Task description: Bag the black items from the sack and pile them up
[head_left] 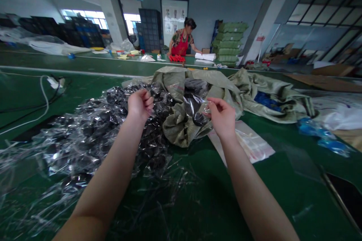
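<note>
My right hand (222, 117) pinches the edge of a clear plastic bag (192, 106) with a dark round item in its lower end. The bag hangs in front of the mouth of an olive woven sack (181, 130), which holds more dark wrapped things. My left hand (139, 104) is closed, fingers curled, above a large heap of dark items in clear plastic bags (93, 128). Whatever its fingers may hold is too small to make out. Flat clear bags (251, 143) lie on the green table beneath my right forearm.
Loose plastic strips (175, 184) lie on the near table (209, 203). To the right are a phone (345, 196), blue wrapped items (325, 135) and another woven sack (288, 98). A power strip (55, 82) with cables lies left. A co-worker (181, 43) stands behind the far table.
</note>
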A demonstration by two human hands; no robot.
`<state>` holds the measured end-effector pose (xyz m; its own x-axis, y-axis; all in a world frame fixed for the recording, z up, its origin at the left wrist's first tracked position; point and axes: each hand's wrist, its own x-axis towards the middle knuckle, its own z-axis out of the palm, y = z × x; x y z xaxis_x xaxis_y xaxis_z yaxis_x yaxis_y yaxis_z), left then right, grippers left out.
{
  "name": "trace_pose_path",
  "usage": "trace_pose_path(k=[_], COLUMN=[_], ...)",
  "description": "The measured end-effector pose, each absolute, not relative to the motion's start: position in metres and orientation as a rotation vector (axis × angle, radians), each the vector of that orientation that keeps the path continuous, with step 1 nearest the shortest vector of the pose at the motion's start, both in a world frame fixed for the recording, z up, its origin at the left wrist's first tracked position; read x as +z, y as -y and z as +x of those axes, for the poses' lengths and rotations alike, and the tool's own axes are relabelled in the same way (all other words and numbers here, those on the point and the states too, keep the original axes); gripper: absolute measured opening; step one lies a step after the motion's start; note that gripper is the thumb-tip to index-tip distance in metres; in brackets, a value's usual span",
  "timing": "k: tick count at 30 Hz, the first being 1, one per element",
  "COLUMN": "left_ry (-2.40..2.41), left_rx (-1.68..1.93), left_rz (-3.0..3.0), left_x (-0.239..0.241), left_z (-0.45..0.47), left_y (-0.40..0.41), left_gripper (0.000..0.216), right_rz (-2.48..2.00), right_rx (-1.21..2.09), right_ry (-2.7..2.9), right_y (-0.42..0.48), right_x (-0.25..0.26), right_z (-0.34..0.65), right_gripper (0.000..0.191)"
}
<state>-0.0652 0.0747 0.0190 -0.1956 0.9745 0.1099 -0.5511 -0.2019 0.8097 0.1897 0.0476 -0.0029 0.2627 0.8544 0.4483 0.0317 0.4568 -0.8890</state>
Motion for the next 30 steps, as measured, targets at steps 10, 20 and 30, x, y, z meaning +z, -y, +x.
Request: trace_pose_path(k=[10,20,30], left_ry=[-0.976,-1.294,-1.203], left_rx=[1.294,1.223,1.25], left_rz=[1.53,1.426,1.608], left_x=[-0.017,-0.063,-0.092], left_z=[0.004,0.009,-0.003], left_y=[-0.067,-0.096,-0.118], left_gripper=[0.037,0.025,0.022], right_rz=[-0.904,-1.018,-1.048], right_rx=[0.889,1.308,1.253], right_ry=[1.14,1.046,1.155], right_y=[-0.053,-0.101,-0.112], right_x=[-0.002,-0.072,-0.101], right_z=[0.196,0.203,0.214], right_gripper=[0.022,0.022,0.026])
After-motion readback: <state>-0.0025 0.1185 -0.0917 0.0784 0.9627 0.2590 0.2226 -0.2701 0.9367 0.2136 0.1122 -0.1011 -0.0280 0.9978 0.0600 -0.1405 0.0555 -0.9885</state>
